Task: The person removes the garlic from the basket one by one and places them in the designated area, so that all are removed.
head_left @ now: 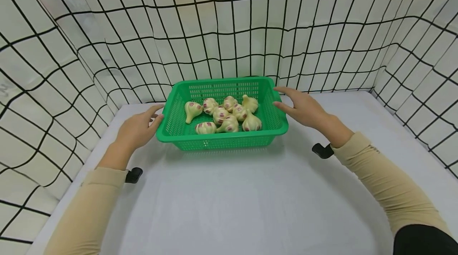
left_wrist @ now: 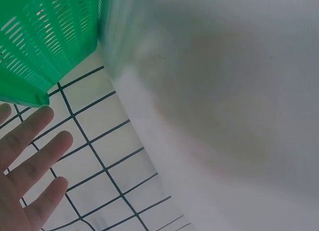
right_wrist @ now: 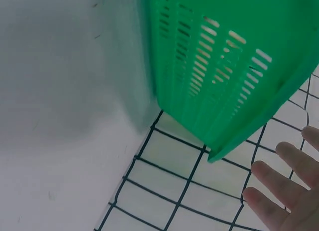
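Note:
A green plastic basket (head_left: 222, 138) with slotted walls stands on the white tabletop, close to the back netting. Inside it lie several garlic bulbs (head_left: 220, 115), pale with purple-streaked patches. My left hand (head_left: 136, 130) is beside the basket's left end, thumb and fingertips close to the rim. At the opposite end my right hand (head_left: 302, 108) has its thumb and fingertips by the right rim. Both wrist views show straight, spread fingers near the basket's outer wall (left_wrist: 55, 37); whether any fingertip touches the rim I cannot tell. Neither hand grips anything.
Black grid netting (head_left: 236, 28) over white sheeting encloses the back and both sides. White tabletop (head_left: 229, 199) stretches in front of the basket. A black strap end (head_left: 134, 175) sticks out at the left wrist, and another (head_left: 323, 151) at the right wrist.

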Tool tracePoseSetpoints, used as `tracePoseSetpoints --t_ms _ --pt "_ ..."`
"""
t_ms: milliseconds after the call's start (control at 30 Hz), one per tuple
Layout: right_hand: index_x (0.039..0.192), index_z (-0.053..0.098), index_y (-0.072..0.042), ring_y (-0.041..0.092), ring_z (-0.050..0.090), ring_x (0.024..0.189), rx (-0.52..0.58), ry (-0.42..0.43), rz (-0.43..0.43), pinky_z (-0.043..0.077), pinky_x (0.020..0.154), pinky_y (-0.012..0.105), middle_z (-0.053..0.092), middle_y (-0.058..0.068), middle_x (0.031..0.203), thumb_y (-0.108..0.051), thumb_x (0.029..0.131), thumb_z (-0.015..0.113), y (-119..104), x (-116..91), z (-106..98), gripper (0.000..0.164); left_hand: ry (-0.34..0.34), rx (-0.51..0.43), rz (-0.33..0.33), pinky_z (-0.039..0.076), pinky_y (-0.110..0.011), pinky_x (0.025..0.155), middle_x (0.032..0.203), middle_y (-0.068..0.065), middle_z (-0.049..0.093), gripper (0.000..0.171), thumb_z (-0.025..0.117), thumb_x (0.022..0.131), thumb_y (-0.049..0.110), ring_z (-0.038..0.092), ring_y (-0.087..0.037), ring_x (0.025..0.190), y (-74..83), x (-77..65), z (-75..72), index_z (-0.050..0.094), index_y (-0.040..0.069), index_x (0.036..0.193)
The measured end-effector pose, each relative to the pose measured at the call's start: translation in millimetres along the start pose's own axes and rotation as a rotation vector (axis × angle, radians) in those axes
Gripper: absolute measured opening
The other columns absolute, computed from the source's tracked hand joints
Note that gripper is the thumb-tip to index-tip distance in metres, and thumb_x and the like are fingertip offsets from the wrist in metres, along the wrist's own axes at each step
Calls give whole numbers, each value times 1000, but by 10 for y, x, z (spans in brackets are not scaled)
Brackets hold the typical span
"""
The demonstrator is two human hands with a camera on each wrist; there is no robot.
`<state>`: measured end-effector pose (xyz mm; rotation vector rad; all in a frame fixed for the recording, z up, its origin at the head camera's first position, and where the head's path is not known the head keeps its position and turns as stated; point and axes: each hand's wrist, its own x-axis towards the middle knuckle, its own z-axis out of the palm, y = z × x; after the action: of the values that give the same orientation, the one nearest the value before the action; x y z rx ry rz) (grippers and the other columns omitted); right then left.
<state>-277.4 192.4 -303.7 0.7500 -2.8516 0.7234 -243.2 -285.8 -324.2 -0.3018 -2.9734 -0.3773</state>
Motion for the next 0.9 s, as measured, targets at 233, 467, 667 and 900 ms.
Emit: tracePoseSetpoints --t_ms 233,467,667,900 --pt "157 41 -8 40 38 145 42 -56 -60 32 115 57 42 20 157 -36 106 59 -87 86 110 60 -30 -12 39 46 -66 92 137 -31 58 60 30 112 48 59 -53 116 -52 -16 31 32 13 160" --pt "156 41 -8 40 49 137 66 -146 -124 39 110 56 48 19 153 -32 104 64 -190 216 193 62 -66 -20 68 45 -66 94 138 -28 59 64 32 110 53 58 -51 118 -122 -10 27 30 15 161" --pt "158 40 -9 36 44 142 77 -216 -130 38 112 54 44 14 158 -35 103 64 -252 296 259 65 -83 -47 82 45 -67 93 137 -28 60 64 33 110 52 58 -52 119 -141 -11 24 28 16 162" --pt "159 36 -8 35 43 142 93 -288 -134 38 112 54 43 15 158 -33 104 64 -315 404 307 67 -87 -49 81 43 -68 97 137 -28 60 64 32 111 52 56 -53 122 -131 -19 26 27 15 163"
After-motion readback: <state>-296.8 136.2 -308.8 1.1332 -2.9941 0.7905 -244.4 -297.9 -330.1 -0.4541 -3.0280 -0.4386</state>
